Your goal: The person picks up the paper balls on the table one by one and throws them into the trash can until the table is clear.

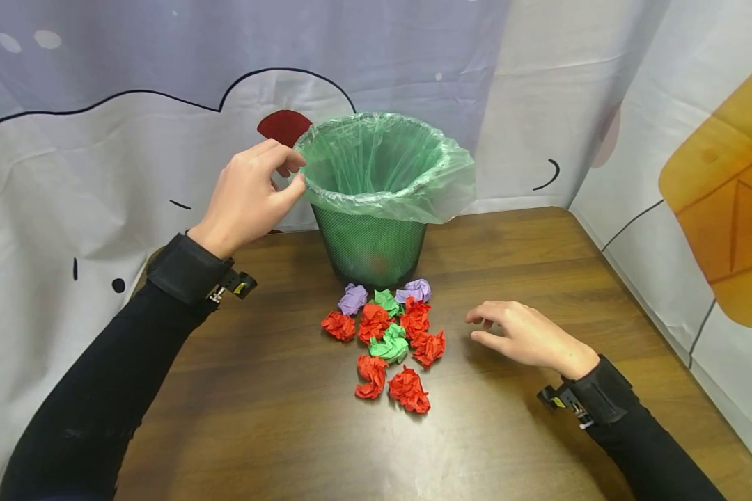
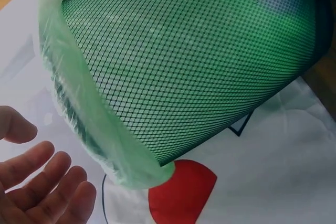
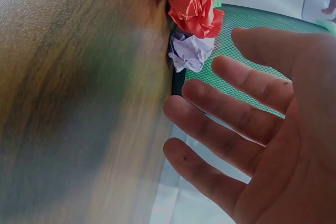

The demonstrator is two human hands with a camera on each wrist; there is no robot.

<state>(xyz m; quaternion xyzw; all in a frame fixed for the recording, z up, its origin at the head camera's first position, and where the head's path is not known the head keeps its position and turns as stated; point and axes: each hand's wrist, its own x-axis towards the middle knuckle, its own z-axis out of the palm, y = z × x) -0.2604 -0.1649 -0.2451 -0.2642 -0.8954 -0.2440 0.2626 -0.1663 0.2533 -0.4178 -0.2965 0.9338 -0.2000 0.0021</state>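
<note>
A mesh waste bin (image 1: 370, 243) stands at the back of the table, lined with a thin green plastic bag (image 1: 435, 191) folded over its rim. My left hand (image 1: 244, 191) is raised at the bin's left rim; in the left wrist view its loosely bent fingers hold nothing. Crumpled paper balls lie in front of the bin: several red ones (image 1: 409, 390), two green ones (image 1: 390, 344) and two purple ones (image 1: 353, 299). Right of this pile, my right hand (image 1: 533, 337) hovers low over the table, fingers relaxed and apart, nothing between them. Faint red and purple patches show through the bin's mesh in the left wrist view.
The brown wooden table (image 1: 257, 417) extends to both sides of the pile. A printed curtain (image 1: 163, 153) hangs close behind the bin, and another printed cloth (image 1: 664, 139) borders the table's right edge.
</note>
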